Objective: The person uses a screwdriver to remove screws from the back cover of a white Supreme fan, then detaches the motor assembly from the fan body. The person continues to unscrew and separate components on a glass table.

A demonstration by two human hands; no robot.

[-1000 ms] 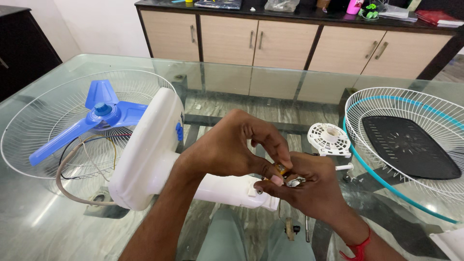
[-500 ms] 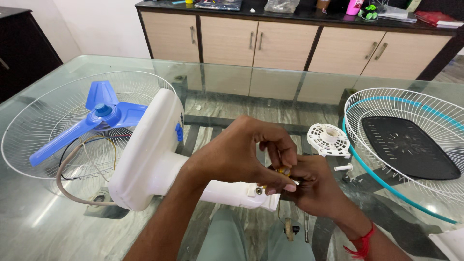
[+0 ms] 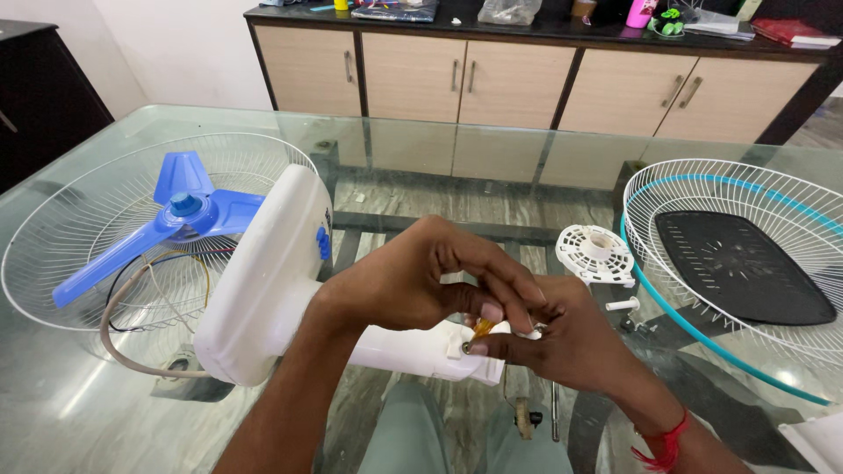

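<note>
Above the glass tabletop [image 3: 105, 412], the left hand [image 3: 413, 285] pinches a small orange piece [image 3: 482, 328] at the white plastic fan stem's [image 3: 399, 347] end, touching the right hand [image 3: 575, 338], whose fingers curl closed beside it.

Two bare forearms, no sleeves. Red thread band tied round the wrist behind the right hand [image 3: 571, 338]. Left hand [image 3: 413, 281] without rings or band. Grey-green trousers below the grip.

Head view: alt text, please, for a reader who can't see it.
Both hands, left hand and right hand, pinch a small orange part at the end of a white fan stand lying on a glass table.
</note>
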